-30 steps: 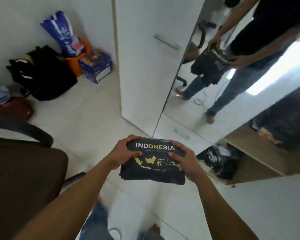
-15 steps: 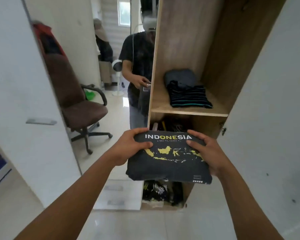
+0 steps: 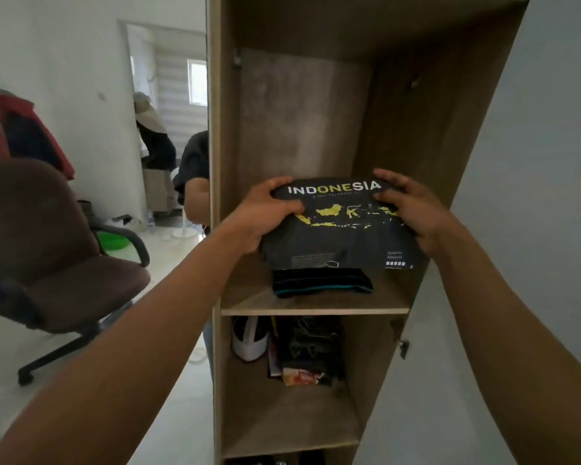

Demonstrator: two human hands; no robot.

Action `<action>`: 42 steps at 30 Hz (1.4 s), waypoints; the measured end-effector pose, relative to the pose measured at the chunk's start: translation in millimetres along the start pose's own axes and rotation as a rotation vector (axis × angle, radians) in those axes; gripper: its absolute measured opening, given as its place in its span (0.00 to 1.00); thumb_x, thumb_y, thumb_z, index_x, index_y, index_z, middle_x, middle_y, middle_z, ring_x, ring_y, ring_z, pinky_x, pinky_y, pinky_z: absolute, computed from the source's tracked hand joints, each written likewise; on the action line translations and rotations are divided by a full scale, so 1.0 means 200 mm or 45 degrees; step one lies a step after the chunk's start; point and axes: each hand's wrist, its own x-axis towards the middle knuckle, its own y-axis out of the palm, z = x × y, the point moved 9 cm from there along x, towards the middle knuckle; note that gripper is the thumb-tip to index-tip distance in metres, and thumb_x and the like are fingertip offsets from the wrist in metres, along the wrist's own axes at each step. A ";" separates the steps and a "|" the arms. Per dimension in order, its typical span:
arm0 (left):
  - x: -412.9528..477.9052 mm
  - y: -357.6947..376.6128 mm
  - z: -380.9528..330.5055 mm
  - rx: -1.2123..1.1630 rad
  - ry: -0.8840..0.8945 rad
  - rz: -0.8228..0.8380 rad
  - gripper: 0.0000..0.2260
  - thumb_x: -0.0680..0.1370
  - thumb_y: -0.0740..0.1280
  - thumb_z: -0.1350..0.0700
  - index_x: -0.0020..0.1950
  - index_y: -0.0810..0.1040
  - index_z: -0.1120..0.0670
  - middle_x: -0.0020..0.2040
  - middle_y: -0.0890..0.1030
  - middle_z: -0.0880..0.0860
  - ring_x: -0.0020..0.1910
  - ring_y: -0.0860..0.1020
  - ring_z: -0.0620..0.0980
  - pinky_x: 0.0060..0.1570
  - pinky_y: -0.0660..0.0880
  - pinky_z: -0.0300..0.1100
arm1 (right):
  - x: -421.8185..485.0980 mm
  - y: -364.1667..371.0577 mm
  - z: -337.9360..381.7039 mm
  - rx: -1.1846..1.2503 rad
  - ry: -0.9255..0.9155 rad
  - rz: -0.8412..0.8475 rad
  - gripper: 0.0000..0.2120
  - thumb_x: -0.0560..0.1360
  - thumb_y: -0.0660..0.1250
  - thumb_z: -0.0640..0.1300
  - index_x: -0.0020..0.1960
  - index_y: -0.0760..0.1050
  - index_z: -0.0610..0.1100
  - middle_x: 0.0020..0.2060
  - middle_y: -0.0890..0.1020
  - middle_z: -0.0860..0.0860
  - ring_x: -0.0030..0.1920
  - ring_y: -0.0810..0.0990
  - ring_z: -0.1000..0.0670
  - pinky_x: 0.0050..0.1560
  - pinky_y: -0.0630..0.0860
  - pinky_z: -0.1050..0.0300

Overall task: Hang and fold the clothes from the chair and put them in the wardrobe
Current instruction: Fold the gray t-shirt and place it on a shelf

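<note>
Now the folded INDONESIA tee (image 3: 342, 236) is gripped at both sides by L hand (image 3: 265, 213) & R hand (image 3: 413, 213); it should be lowered flat onto the striped top (image 3: 321, 283) just below the grip.

- A home bedroom: open wooden wardrobe (image 3: 316, 95) with folded clothes (image 3: 321, 283) on its shelf (image 3: 312, 310).
- Mirrored door (image 3: 94, 129) reflects a swivel chair (image 3: 47, 250) and a blinded window (image 3: 182, 82).

The scene is viewed from one head-worn camera, aimed forward and slightly down into the wardrobe (image 3: 299, 129) at close range. A chair (image 3: 57, 263) is framed at 9 o'clock.
</note>
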 end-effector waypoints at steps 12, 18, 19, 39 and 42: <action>0.36 0.02 1.04 0.147 -0.568 -0.137 0.25 0.71 0.78 0.54 0.66 0.77 0.44 0.61 0.77 0.51 0.56 0.78 0.51 0.58 0.78 0.47 | 0.51 -0.02 -1.09 -0.156 0.656 0.228 0.19 0.79 0.66 0.39 0.68 0.72 0.52 0.52 0.81 0.44 0.48 0.84 0.43 0.44 0.83 0.48; 0.61 -0.02 0.92 0.205 -0.491 -0.196 0.23 0.73 0.75 0.47 0.67 0.76 0.43 0.63 0.75 0.50 0.54 0.76 0.47 0.49 0.74 0.41 | 0.83 -0.04 -1.07 -0.189 0.567 0.193 0.20 0.77 0.69 0.52 0.68 0.71 0.52 0.56 0.78 0.50 0.51 0.79 0.48 0.49 0.79 0.50; 0.66 -0.01 0.91 0.189 -0.502 -0.206 0.22 0.75 0.74 0.48 0.69 0.75 0.45 0.63 0.75 0.51 0.51 0.75 0.46 0.45 0.72 0.40 | 0.88 -0.04 -1.09 -0.147 0.578 0.152 0.21 0.77 0.70 0.51 0.68 0.72 0.51 0.59 0.78 0.47 0.52 0.80 0.47 0.52 0.80 0.47; 0.78 0.09 0.77 1.254 -0.054 -0.194 0.36 0.77 0.70 0.44 0.80 0.58 0.48 0.80 0.58 0.53 0.77 0.60 0.56 0.73 0.64 0.54 | 1.01 0.01 -0.95 -0.964 -0.078 0.019 0.23 0.79 0.66 0.49 0.73 0.69 0.49 0.69 0.72 0.44 0.66 0.74 0.43 0.64 0.73 0.50; 0.59 0.28 0.81 1.343 -0.072 0.041 0.32 0.79 0.64 0.40 0.80 0.59 0.50 0.79 0.61 0.53 0.76 0.63 0.54 0.73 0.65 0.51 | 0.74 0.14 -0.96 -0.943 -0.216 0.243 0.21 0.82 0.61 0.53 0.74 0.68 0.51 0.71 0.69 0.48 0.71 0.68 0.47 0.70 0.67 0.50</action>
